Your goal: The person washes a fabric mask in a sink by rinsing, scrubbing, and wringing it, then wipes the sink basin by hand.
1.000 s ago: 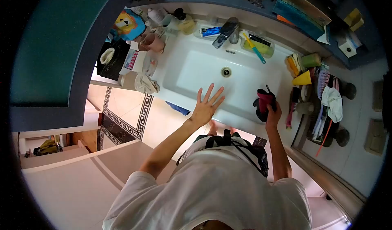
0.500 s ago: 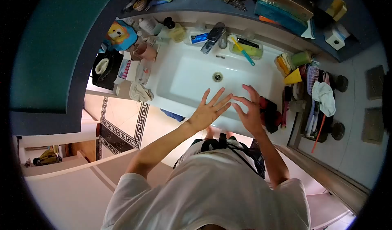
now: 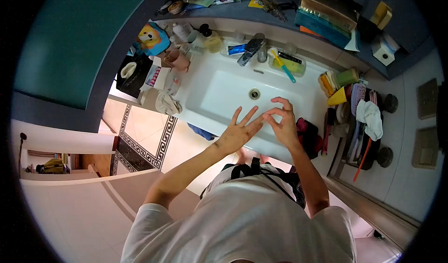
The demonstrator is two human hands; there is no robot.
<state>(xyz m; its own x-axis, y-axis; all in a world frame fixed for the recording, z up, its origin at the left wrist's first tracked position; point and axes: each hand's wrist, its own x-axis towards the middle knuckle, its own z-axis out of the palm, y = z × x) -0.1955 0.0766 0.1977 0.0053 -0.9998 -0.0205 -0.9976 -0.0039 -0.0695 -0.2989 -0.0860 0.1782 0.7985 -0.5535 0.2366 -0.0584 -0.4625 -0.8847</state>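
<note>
My left hand (image 3: 237, 134) is held over the near side of the white sink (image 3: 210, 90), its fingers spread wide. Beside it on the right, my right hand (image 3: 283, 124) curls its thumb and forefinger into a pinch at the tip of one of the left hand's outer fingers. Nothing else shows between those fingers. The drain (image 3: 254, 94) lies just beyond both hands. Farther back are the faucet (image 3: 252, 49) and a yellow and teal brush (image 3: 283, 66) on a greenish soap dish (image 3: 295, 67).
Left of the sink stand a pink cup (image 3: 177, 60), a white box (image 3: 160, 79) and a crumpled cloth (image 3: 167, 104). A dark red and black item (image 3: 308, 136) lies by the right rim. Farther right, a holder carries hairbrushes and a white cloth (image 3: 369, 118). A shelf (image 3: 228, 13) runs along the back.
My right thumb and forefinger have closed into a pinch at the left fingertip; they were farther apart before. The camera view has shifted slightly, and my left hand stays spread.
</note>
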